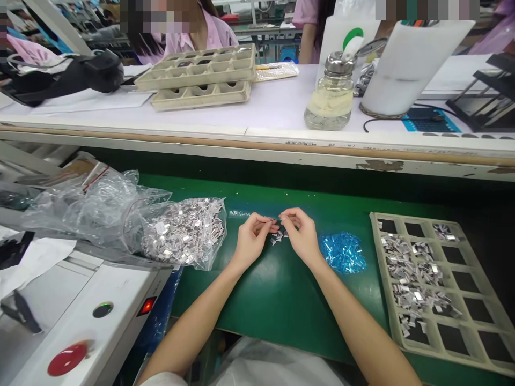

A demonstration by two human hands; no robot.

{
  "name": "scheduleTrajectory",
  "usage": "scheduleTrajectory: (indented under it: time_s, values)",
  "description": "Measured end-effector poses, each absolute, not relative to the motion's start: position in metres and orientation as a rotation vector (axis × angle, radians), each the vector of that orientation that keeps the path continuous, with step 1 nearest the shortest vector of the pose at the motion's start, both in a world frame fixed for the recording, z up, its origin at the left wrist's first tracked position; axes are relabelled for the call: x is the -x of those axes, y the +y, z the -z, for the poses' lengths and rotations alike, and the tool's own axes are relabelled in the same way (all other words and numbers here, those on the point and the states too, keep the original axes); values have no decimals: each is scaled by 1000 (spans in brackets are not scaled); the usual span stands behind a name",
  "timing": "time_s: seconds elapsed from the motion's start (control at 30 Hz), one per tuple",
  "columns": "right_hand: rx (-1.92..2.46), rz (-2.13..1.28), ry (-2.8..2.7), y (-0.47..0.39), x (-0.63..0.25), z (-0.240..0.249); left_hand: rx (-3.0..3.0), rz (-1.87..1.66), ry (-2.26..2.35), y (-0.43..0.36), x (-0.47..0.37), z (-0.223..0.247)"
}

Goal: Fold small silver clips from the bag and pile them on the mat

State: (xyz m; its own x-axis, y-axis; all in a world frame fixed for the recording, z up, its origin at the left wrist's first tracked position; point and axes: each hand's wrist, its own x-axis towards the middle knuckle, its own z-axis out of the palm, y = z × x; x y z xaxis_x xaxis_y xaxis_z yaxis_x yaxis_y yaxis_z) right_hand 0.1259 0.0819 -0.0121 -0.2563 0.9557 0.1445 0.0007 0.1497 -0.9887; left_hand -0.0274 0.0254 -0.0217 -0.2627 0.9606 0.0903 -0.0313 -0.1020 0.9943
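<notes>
My left hand [254, 236] and my right hand [300, 233] are close together above the green work surface [265, 305], fingertips pinched. What they hold is too small to make out. Just below the fingertips lies a small pile of metallic pieces [278, 236]. To the left, a clear plastic bag [187, 230] is full of similar silvery pieces. A heap of small blue pieces [344, 252] lies just right of my right hand. Farther right, a beige compartment tray [384, 279] holds silvery pieces in several compartments; others show only their dark bottoms.
A white machine [108, 316] with a red button stands at the lower left. Above the work surface runs a shelf edge [241, 136] bearing stacked trays [201, 69], a glass jar [330, 96] and a white container [410, 69]. People in pink sit beyond.
</notes>
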Motion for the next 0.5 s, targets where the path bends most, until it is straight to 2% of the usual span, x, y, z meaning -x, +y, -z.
scheduleTrajectory:
  time_s: [0.17,0.5]
  values:
    - [943,-1382,-1496,82,-126,12,-1389,-1446,1440,25,27,29]
    - [957,-1156,-1741,80,-131,3,-1119,-1425,1461,26,29,32]
